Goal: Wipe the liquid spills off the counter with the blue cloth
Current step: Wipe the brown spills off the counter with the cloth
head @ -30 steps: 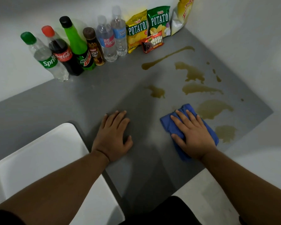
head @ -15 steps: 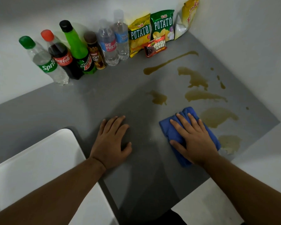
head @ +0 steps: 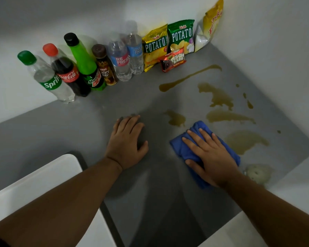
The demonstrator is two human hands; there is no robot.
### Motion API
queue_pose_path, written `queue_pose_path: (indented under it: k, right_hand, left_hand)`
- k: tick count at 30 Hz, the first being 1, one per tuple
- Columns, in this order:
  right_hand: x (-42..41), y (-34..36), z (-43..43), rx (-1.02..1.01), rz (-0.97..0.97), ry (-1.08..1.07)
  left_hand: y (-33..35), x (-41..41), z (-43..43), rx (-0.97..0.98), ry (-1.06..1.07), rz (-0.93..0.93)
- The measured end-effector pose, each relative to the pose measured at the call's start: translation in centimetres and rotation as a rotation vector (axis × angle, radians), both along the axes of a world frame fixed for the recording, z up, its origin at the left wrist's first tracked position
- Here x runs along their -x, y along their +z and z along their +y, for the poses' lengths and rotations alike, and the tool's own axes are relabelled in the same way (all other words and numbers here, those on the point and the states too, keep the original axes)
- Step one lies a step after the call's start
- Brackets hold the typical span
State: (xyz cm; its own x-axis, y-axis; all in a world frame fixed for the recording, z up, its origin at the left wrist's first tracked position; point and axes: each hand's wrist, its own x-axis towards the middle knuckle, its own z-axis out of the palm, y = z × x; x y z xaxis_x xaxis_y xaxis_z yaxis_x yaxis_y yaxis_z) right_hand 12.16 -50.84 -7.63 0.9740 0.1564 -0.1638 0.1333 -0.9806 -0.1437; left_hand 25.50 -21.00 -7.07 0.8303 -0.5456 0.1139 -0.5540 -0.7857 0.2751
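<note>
Wiping is under way, with most spills not yet cleared. The right hand (head: 210,157) presses flat, fingers spread, on the blue cloth (head: 185,150), gripping nothing. The left hand (head: 127,141) lies open on the counter (head: 78,125), well left of the cloth. The cloth is bunched and creased, just below a small brown puddle (head: 176,118). Next, I judge, it needs pushing up and right through the larger pools (head: 243,141).

Both forearms reach forward — the left hand (head: 126,142) lies palm-down, fingers spread; the right hand (head: 210,158) presses flat, fingers splayed.
</note>
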Motion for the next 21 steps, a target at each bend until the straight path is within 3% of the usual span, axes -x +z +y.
queue_pose_path:
  k: [7, 14, 21]
  right_hand:
    - [-5.8, -0.2, 4.4, 0.03, 0.008, -0.308]
    - [-3.4, -0.4, 1.0, -0.033, -0.05, 0.007]
    - [-8.4, -0.1, 3.3, 0.011, -0.033, -0.279]
  left_hand:
    - [-1.1, -0.5, 0.2, -0.013, 0.012, 0.008]
    - [-1.3, -0.4, 0.2, 0.018, 0.025, 0.001]
    - [-0.9, -0.4, 0.0, 0.009, 0.033, 0.017]
